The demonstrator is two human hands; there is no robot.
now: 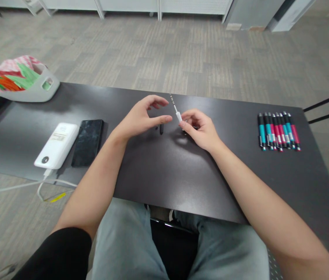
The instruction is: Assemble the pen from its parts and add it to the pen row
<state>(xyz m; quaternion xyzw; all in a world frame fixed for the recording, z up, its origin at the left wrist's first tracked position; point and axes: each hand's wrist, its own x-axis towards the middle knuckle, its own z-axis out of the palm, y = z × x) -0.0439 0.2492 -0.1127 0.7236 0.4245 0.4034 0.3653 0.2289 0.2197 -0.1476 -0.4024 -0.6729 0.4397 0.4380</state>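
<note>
White stick (178, 116): left of the pen row and well apart from it, raised above the table; a slim rod with a light-and-dark banded tip, tilted so that the tip points away from the person and a little left.
Right hand (201, 126): between the white stick and the pen row; thumb and forefinger are pinched together on the stick's thicker white end, the other fingers curled in. What the small dark marks beneath these fingers are, I cannot tell.
Left hand (143, 114): farther left of the pen row than the stick; thumb and fingers spread well apart, nothing seen in their hold, fingertips near the stick without closing on it.
Black piece (161, 129): left of the pen row, short and slim, just below the left thumb in view.
Pen row (279, 132): teal and pink pens with dark ends, lying side by side.
Table (164, 175): dark top, extending under the pen row and far to its left.
Phone (87, 143): far left of the pen row, dark screen up.
Power bank (56, 146): left of the pen row beyond the phone, white, with a white cable (15, 188) at its near end.
Basket (47, 83): leftward of the pen row and farther from the person, white, holding pink, green and orange stuff.
</note>
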